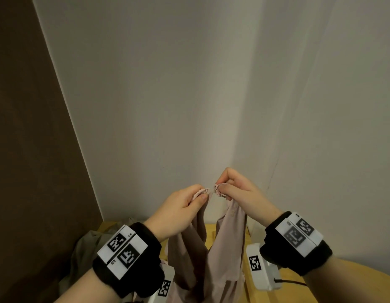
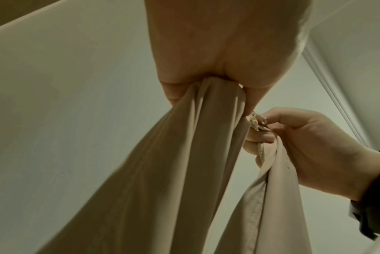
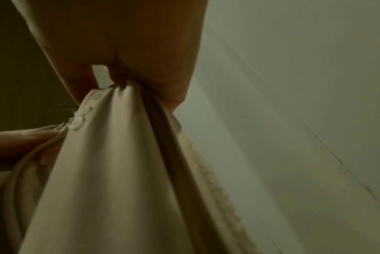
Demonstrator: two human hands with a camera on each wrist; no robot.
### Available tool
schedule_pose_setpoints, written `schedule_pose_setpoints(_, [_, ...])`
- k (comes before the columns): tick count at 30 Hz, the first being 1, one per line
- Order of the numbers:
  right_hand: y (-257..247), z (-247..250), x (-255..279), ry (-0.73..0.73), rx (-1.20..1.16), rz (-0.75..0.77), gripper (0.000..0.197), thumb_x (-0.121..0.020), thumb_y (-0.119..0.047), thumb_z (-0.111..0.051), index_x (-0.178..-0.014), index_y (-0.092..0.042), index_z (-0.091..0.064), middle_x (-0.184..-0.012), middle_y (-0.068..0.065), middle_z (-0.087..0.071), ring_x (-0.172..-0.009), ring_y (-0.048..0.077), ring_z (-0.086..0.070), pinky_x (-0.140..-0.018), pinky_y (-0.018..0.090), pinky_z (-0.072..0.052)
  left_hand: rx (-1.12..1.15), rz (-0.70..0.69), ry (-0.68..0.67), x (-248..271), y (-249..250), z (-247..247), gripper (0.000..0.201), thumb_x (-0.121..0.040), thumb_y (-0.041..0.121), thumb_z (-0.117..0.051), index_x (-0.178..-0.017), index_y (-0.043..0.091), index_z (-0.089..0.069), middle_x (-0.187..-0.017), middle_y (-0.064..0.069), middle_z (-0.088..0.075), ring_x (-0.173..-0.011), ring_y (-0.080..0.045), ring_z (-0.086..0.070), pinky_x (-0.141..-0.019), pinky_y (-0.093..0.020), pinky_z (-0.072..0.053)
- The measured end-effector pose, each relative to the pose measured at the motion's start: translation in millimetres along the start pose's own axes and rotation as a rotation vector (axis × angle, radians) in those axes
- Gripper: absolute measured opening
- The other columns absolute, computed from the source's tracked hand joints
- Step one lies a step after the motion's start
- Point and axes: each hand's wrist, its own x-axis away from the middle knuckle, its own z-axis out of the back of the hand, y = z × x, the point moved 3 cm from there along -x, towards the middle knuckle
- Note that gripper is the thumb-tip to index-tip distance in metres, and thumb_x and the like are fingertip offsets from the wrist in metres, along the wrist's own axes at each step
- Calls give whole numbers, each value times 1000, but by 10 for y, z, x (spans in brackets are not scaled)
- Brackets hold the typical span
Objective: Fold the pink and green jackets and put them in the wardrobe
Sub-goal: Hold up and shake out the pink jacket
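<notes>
The pale pink jacket (image 1: 211, 265) hangs in the air from both my hands, above the wooden table. My left hand (image 1: 181, 211) pinches one top edge of the pink jacket (image 2: 184, 171). My right hand (image 1: 235, 191) pinches the other top edge, close beside the left, with a small zip pull (image 2: 255, 122) showing at its fingertips. In the right wrist view the pink jacket (image 3: 119, 171) drops from my curled fingers (image 3: 174, 89). The green jacket (image 1: 87, 252) lies crumpled on the table at the lower left, partly hidden by my left wrist.
A yellow wooden table (image 1: 285, 278) lies below my hands, set into a corner of pale walls (image 1: 189, 106). A brown panel (image 1: 30, 149) stands at the left. White marker devices (image 1: 262, 267) hang at both wrists.
</notes>
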Motion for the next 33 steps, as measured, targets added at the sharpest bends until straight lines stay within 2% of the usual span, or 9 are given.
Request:
schedule_pose_setpoints(4, [-23, -4, 5, 12, 22, -27, 5, -79, -22, -53, -75, -19, -55, -65, -8, -56, -61, 5, -47, -62, 17, -40, 9, 0, 8, 6, -12, -2, 25, -98, 27, -43, -77, 15, -48, -65, 7, -43, -62, -8, -40, -62, -30, -33])
schedule_pose_setpoints(8, [-45, 10, 27, 20, 21, -31, 14, -88, -7, -52, -78, -15, -54, -67, 7, -53, -62, 11, -47, -63, 23, -41, 22, -6, 26, 8, -10, 1, 26, -97, 31, -42, -85, 10, -54, -69, -1, -48, -64, -9, -44, -62, -29, -35])
schedule_pose_setpoints(15, [-58, 19, 74, 17, 15, -18, 11, -88, 0, -56, -86, -10, -57, -80, 4, -70, -81, 14, -64, -80, 25, -49, -1, -17, 103, 28, 27, 59, 18, -95, 29, -49, -96, 20, -65, -84, 1, -66, -81, -12, -59, -73, -29, -43])
schedule_pose_setpoints(20, [-31, 20, 87, 61, -22, -36, 12, -88, -2, -58, -86, -12, -51, -62, -3, -68, -57, 6, -53, -58, 12, -40, -40, -12, 163, -3, 31, 62, 25, -95, 29, -48, -80, 10, -56, -69, -2, -55, -65, -12, -50, -62, -29, -37])
schedule_pose_setpoints(23, [-3, 38, 90, 96, 9, -63, 10, -91, -16, -57, -87, -16, -48, -58, 13, -61, -57, 18, -39, -60, 24, -38, -11, 32, 189, -11, 10, 61, 32, -95, 28, -47, -65, 17, -40, -59, 7, -39, -56, -6, -37, -54, -22, -28])
schedule_pose_setpoints(26, [44, 57, 84, 123, 47, -102, 17, -90, -32, -54, -88, -19, -44, -84, 42, -58, -66, 38, -49, -74, 40, -40, 13, 60, 206, -7, 13, 74, 35, -95, 28, -47, -63, 21, -36, -57, 9, -36, -54, -4, -36, -52, -18, -29])
schedule_pose_setpoints(28, [61, 50, 89, 145, 92, -127, 19, -92, -34, -51, -88, -18, -42, -96, 42, -56, -94, 54, -54, -84, 54, -45, 40, 67, 212, -5, 26, 84, 35, -95, 27, -49, -62, 22, -38, -56, 9, -36, -53, -4, -37, -51, -16, -30])
schedule_pose_setpoints(31, [21, -9, 95, 168, 92, -91, 21, -91, -25, -55, -83, -11, -42, -78, 39, -58, -98, 47, -58, -88, 58, -44, 91, 64, 190, -16, 63, 73, 33, -93, 24, -52, -63, 13, -45, -57, 8, -38, -53, -3, -36, -52, -16, -29])
schedule_pose_setpoints(33, [-10, -57, 97, 191, 83, -34, 21, -89, -13, -59, -75, -13, -43, -64, 35, -54, -73, 22, -66, -73, 34, -51, 123, 54, 185, -31, 90, 58, 33, -93, 23, -53, -70, 0, -51, -61, -2, -40, -58, -7, -36, -56, -23, -29])
